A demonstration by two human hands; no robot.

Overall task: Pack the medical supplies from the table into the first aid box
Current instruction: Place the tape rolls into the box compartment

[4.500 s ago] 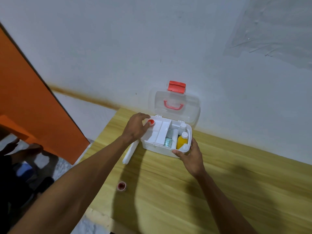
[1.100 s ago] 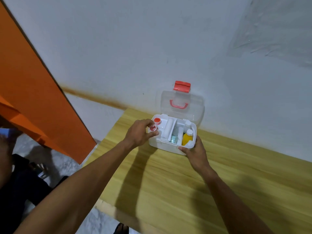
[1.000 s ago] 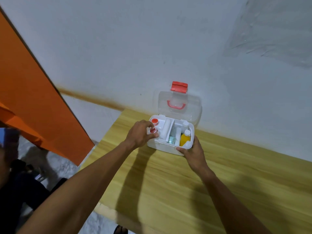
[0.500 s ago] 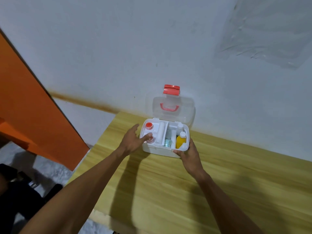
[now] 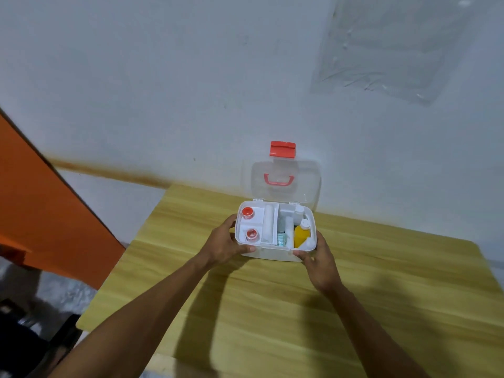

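On the pale wooden counter (image 5: 272, 309), the left hand (image 5: 222, 245) grips the left end of the white plastic first aid box (image 5: 272, 253), fingers (image 5: 229, 223) curled round its wall and thumb on the front; the right hand (image 5: 319, 259) clasps the right front corner likewise. Inside lie two small red-capped jars (image 5: 252, 234), a white roll (image 5: 268, 223) and a yellow bottle (image 5: 300, 237), so packing looks done and closing is likely the step in hand. Behind, the clear hinged lid (image 5: 306, 184) stands upright, red latch (image 5: 282, 149) on top. Next, one hand should release, swing the lid down and press the latch shut
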